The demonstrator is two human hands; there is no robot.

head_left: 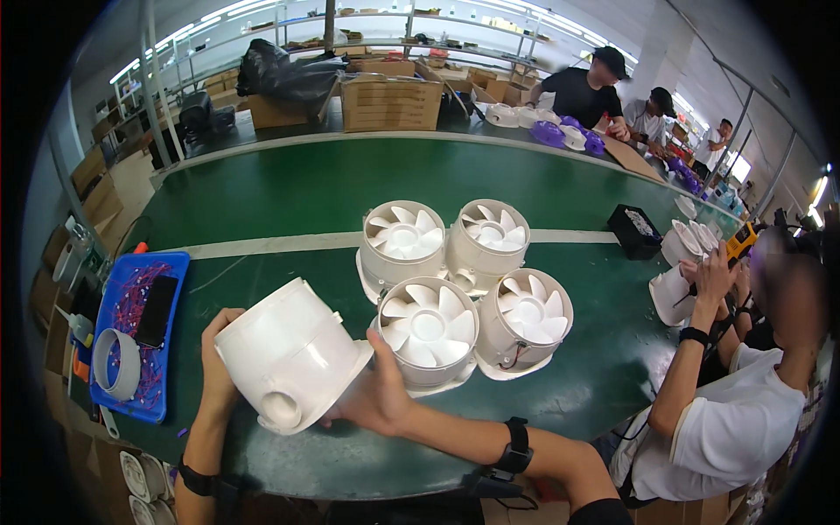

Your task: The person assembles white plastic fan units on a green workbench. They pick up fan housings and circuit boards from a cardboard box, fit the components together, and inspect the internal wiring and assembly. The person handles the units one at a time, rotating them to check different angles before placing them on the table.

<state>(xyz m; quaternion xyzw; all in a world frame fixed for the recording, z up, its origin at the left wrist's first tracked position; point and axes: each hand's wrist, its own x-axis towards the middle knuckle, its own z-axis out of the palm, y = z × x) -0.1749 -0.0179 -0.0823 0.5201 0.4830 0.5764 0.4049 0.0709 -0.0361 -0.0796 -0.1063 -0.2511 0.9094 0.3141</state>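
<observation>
Both my hands hold a white round plastic fan housing (289, 354), tilted with its base toward me, above the near edge of the green table (289, 188). My left hand (217, 350) grips its left side. My right hand (378, 395) cups its right flange. Just right of it stand several white duct fans with visible blades: one at the near middle (427, 328), one at the near right (528, 319), and two behind (404, 238) (492, 234).
A blue tray (166, 376) at my left holds red wires, a black phone (157, 311) and a white ring (116, 363). A person in white (735, 420) works at the right beside a black parts box (636, 229). Cardboard boxes (391, 101) and other workers sit beyond the table.
</observation>
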